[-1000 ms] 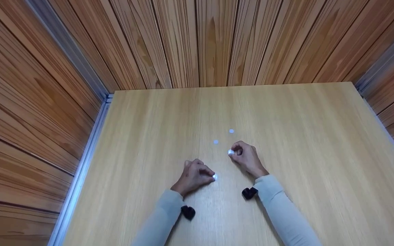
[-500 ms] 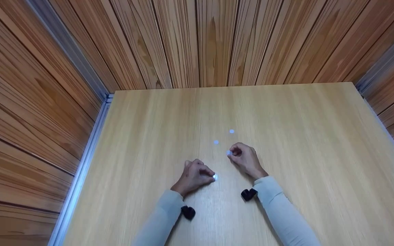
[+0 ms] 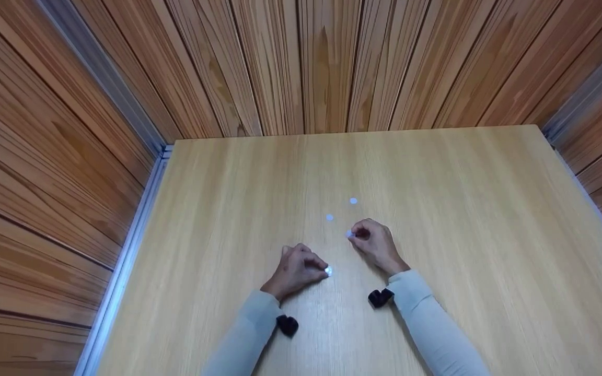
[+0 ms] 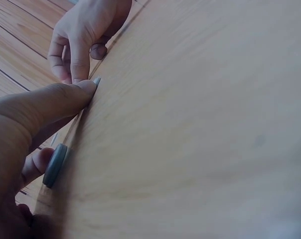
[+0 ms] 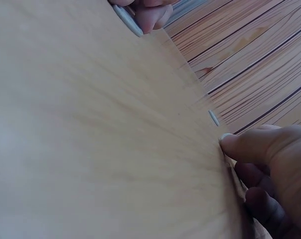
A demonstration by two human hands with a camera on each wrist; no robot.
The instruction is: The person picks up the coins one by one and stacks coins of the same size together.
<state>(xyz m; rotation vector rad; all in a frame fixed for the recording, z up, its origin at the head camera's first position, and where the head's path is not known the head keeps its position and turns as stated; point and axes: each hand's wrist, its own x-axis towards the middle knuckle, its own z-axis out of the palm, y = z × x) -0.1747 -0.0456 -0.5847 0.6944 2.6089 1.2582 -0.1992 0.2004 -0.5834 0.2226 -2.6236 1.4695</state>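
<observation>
The left hand (image 3: 296, 267) pinches a white disc (image 3: 328, 271) toward three o'clock; the right (image 3: 377, 243) pinches a second disc (image 3: 349, 234) at ten; loose discs (image 3: 330, 217) lie toward twelve; such slight fingertip holds could slip with any twist.

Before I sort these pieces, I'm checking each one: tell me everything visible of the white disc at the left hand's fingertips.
The white disc is small, thin and round; it may be plastic. It looks bright in the head view and greyish from the right wrist. No markings can be made out. It appears to lie flat on the table, its side pinched by the left hand, which partly covers it.
</observation>
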